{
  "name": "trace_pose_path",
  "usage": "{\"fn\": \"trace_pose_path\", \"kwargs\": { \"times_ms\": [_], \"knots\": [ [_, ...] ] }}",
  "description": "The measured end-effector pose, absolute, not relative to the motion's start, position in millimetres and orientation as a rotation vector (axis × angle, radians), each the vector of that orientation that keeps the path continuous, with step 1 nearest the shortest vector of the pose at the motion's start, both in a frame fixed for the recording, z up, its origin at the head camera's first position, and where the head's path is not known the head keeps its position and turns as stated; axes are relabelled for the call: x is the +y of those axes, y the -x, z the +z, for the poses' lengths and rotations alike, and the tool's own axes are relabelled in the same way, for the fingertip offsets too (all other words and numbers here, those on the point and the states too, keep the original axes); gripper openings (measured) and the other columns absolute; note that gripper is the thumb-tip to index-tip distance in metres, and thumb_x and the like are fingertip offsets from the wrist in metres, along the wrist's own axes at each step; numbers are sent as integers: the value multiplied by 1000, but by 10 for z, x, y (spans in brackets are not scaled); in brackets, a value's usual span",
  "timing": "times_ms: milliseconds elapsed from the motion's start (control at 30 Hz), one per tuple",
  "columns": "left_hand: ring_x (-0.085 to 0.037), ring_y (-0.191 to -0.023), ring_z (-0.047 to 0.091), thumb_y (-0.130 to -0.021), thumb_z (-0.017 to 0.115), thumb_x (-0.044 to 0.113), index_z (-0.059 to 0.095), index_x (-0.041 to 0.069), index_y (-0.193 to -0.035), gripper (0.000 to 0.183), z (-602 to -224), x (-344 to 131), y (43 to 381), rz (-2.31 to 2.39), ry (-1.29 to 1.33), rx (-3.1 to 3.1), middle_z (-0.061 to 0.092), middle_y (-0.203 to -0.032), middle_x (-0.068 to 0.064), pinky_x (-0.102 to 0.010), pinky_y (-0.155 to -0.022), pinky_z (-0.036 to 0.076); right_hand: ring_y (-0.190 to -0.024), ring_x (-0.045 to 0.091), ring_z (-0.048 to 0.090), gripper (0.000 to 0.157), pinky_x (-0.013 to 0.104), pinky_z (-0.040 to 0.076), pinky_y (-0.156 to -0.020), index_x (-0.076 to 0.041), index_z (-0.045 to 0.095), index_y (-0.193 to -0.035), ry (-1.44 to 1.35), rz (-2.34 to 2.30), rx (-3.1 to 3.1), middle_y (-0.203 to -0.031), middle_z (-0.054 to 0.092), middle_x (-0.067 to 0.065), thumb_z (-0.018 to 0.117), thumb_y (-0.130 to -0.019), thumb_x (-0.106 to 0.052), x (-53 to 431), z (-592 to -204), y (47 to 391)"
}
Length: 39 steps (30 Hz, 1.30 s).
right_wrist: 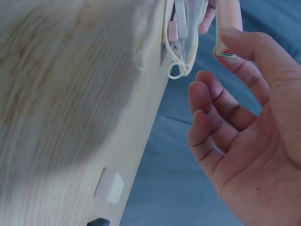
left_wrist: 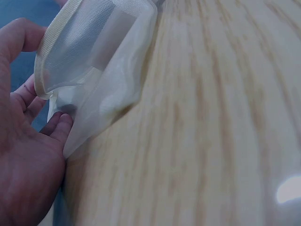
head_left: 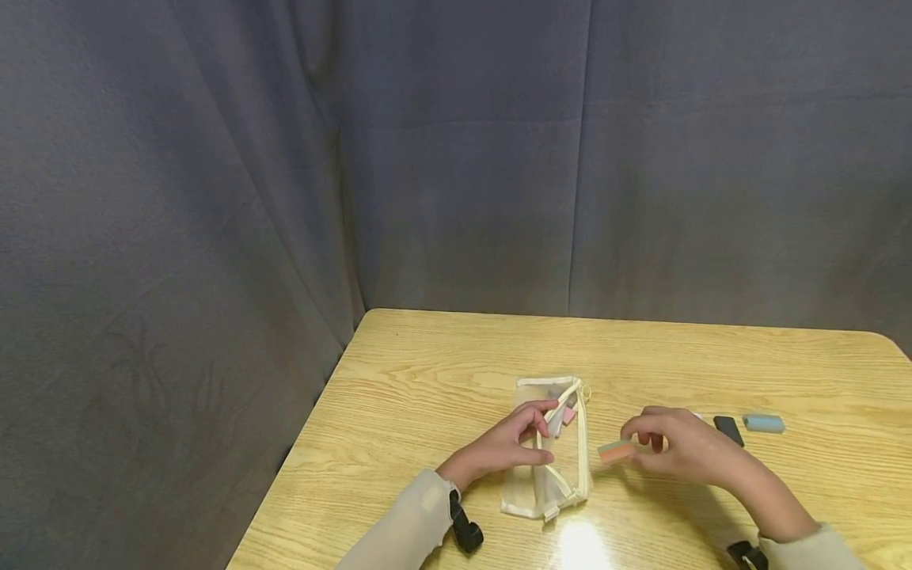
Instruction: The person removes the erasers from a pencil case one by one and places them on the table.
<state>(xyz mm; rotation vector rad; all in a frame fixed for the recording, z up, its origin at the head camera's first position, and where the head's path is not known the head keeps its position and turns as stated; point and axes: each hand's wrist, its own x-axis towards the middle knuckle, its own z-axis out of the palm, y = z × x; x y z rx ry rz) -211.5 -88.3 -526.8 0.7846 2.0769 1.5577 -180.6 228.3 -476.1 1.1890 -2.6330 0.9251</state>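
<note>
Cream-edged, the mesh pouch (head_left: 583,451) lies open on the bench (head_left: 427,388) at lower centre, pink and white pieces (right_wrist: 180,21) inside. The left hand (head_left: 507,445) grips its rim (left_wrist: 40,66); the right hand's (head_left: 687,449) fingers pinch an orange-and-green block (head_left: 616,452) nearby.

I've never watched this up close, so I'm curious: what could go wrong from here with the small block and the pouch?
The small block could slip, since the right hand pinches it near one end. If brought to the mesh pouch, it might snag on the rim, especially if the left hand loosens its hold there.
</note>
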Motion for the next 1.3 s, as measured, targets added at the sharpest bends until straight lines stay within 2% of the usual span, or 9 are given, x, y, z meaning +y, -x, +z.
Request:
{"fn": "trace_pose_path", "kwargs": {
  "times_ms": [267, 500, 733, 1000, 1300],
  "knots": [
    [-16, -152, 23, -89, 72, 4, 48, -4, -103, 29, -5260, -873, 2111, 1562, -778, 2075, 29, -163, 4, -25, -119, 25, -69, -2, 49, 31, 20, 39, -53, -25, 70, -99, -1119, 895, -2625, -82, 55, -17, 84, -78, -8, 2407, -4736, 1782],
    [-15, -152, 22, -89, 72, 6, 48, 0, -102, 28, -5271, -882, 2111, 1559, -777, 2070, 29, -163, 6, -25, -119, 25, -70, -3, 49, 30, 21, 39, -54, -25, 70, -100, -1079, 897, -2636, -83, 53, -18, 85, -79, -9, 2510, -4735, 1767],
    [-15, -152, 22, -89, 73, 6, 49, 3, -101, 27, -5272, -887, 2112, 1551, -793, 2077, 29, -163, 5, -26, -119, 25, -68, -4, 49, 35, 20, 40, -53, -23, 70, -98, -1052, 863, -2564, -81, 54, -20, 87, -73, -6, 2603, -4771, 1744],
    [-14, -152, 22, -89, 73, 7, 49, 4, -101, 27, -5257, -890, 2110, 1546, -795, 2085, 29, -163, 5, -25, -118, 26, -72, -6, 48, 33, 20, 39, -52, -27, 69, -101, -977, 870, -2626, -83, 51, -21, 85, -78, -8, 2755, -4737, 1693],
    [-15, -151, 24, -89, 73, 5, 50, 2, -101, 26, -5259, -880, 2108, 1554, -782, 2086, 30, -162, 6, -26, -119, 26, -67, -5, 45, 35, 20, 39, -53, -24, 71, -99, -917, 849, -2588, -83, 50, -22, 86, -75, -3, 2957, -4797, 1663]
  ]
}}
